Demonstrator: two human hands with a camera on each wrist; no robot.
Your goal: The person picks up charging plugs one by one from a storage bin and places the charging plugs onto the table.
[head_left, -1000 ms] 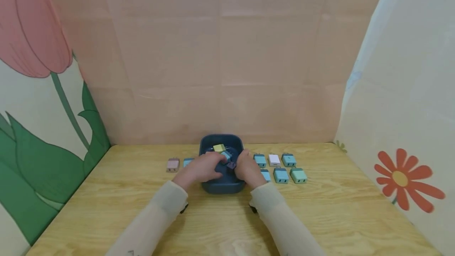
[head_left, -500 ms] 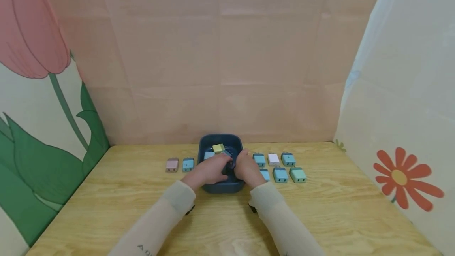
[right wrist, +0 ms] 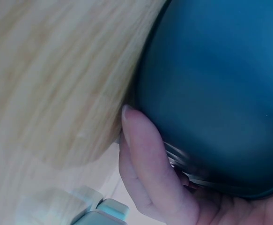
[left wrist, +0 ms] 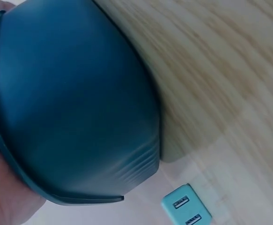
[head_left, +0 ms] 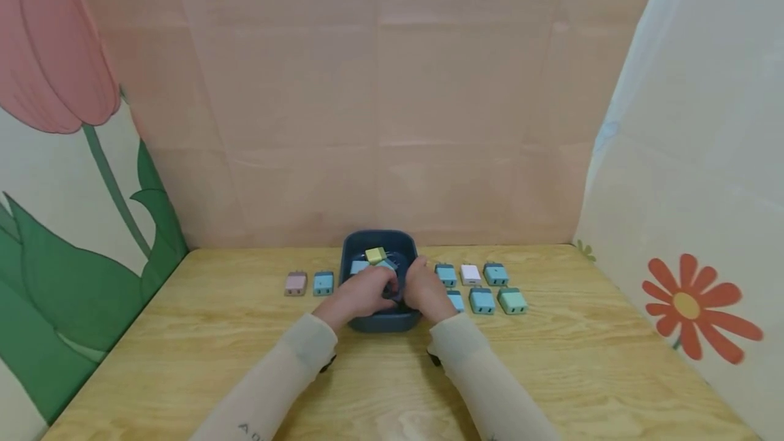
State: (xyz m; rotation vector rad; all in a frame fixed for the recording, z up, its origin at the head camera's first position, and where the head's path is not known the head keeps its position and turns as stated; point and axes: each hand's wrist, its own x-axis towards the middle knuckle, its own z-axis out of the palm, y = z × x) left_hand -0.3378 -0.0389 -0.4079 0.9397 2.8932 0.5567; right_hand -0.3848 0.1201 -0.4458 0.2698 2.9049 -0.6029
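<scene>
A dark blue plastic bin (head_left: pixel 384 324) stands at the back middle of the table. My right hand (head_left: pixel 425 290) grips its right side; in the right wrist view, its fingers (right wrist: pixel 150 159) lie along the outer wall. Over the near rim, my left hand (head_left: pixel 363 291) reaches inside with bent fingers; whatever lies between them is hidden. A yellow charger plug (head_left: pixel 375 256), a light blue charger plug (head_left: pixel 358 267) and another blue charger plug (head_left: pixel 386 264) lie in the bin beyond my left fingers. In the left wrist view, the bin wall (left wrist: pixel 75 93) hides those fingertips.
Left of the bin, a pink charger plug (head_left: pixel 295 284) and a blue charger plug (head_left: pixel 323 283) sit side by side. Several plugs stand in two rows to its right, including a white one (head_left: pixel 471 275) and a green one (head_left: pixel 512 301). A pink backdrop (head_left: pixel 380 121) rises behind.
My left hand has moved right and deeper into the bin, its fingers bending further. It now covers a purple plug seen earlier there. My right hand keeps its grip on the bin.
</scene>
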